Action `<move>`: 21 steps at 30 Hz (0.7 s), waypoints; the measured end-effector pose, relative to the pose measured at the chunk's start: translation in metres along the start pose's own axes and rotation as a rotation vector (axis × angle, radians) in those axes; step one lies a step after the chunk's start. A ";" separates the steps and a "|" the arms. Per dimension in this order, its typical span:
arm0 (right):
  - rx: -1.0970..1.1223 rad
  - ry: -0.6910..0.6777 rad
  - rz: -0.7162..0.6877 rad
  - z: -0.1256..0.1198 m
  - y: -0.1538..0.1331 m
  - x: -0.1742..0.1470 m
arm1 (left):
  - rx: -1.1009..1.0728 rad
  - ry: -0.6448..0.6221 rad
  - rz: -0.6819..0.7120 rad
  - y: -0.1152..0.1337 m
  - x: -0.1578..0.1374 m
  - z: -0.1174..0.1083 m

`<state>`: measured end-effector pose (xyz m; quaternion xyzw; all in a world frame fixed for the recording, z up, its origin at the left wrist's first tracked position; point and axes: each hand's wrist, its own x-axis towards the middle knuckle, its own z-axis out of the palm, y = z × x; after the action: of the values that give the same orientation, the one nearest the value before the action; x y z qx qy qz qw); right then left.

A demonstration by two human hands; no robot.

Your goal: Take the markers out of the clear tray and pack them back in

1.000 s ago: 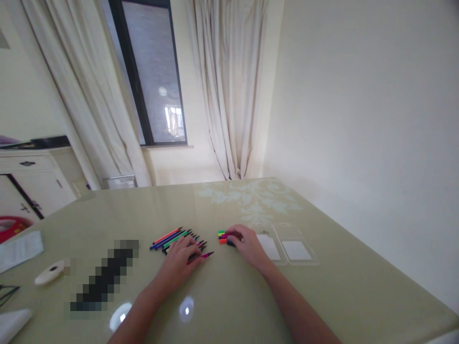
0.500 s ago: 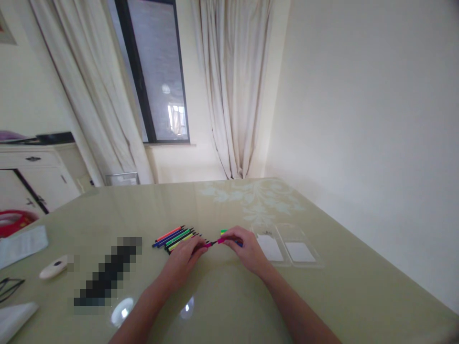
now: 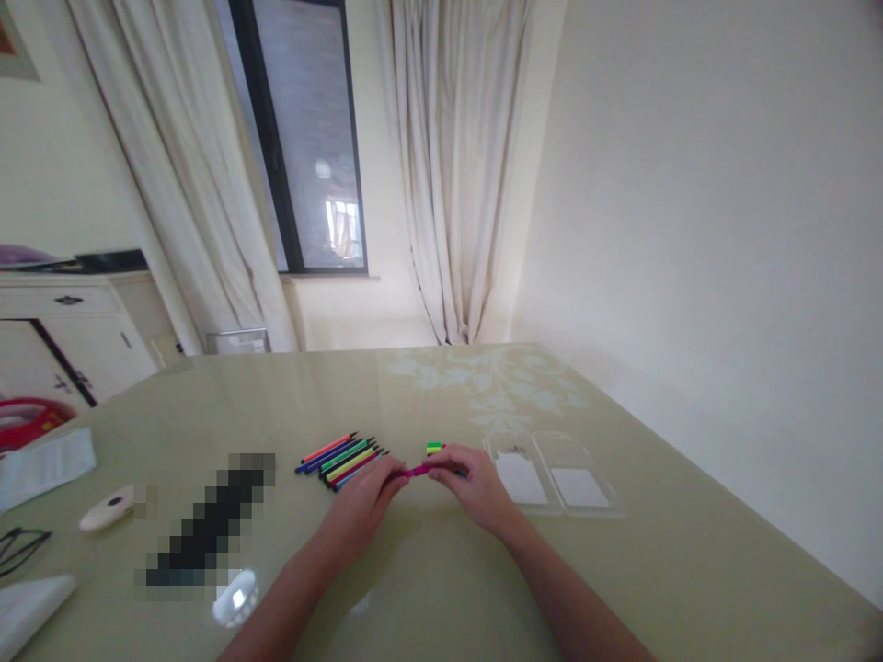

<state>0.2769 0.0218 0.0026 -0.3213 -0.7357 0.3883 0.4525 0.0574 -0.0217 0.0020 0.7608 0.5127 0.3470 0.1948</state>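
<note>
My left hand (image 3: 364, 496) is closed around the barrel of a magenta felt-tip pen. From the other side, my right hand (image 3: 477, 483) pinches the pen's magenta cap (image 3: 418, 471), which now meets the barrel. Several uncapped felt-tip pens (image 3: 340, 454) in different colours lie side by side just beyond my left hand, dark tips pointing away to the right. Behind my right fingers a few coloured caps (image 3: 434, 448), green and yellow among them, are partly hidden. Right of that hand lies an opened clear plastic case (image 3: 585, 452) with white card inside.
A blurred-out dark object (image 3: 211, 524) lies left of my arms. Further left are a white oval device (image 3: 107, 508), a pale blue face mask (image 3: 48, 467), glasses (image 3: 24, 549) and a white object (image 3: 33, 609). A wall borders the table's (image 3: 441, 588) right side.
My two hands have come closer together. The dark tip showing between the magenta cap and barrel is now covered. The view has shifted slightly.
</note>
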 end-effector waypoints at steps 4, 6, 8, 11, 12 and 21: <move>0.001 -0.009 -0.004 -0.002 0.004 0.000 | -0.008 -0.009 -0.004 0.003 0.000 0.003; 0.003 -0.015 0.005 -0.002 0.005 0.001 | -0.001 -0.006 -0.005 0.002 -0.001 0.005; 0.030 -0.023 0.036 -0.001 0.005 0.002 | 0.014 0.004 0.000 0.000 -0.001 0.007; 0.076 -0.038 0.094 -0.003 0.006 0.006 | 0.048 0.028 0.029 -0.002 -0.003 0.007; 0.074 -0.019 0.107 -0.005 0.006 0.007 | 0.066 0.034 0.046 -0.001 -0.003 0.007; -0.726 0.153 0.159 -0.022 0.023 0.009 | 0.166 -0.284 0.188 0.032 -0.015 0.024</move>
<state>0.2958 0.0468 -0.0070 -0.5448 -0.7623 0.1113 0.3313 0.0920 -0.0468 0.0015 0.8600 0.4337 0.2095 0.1684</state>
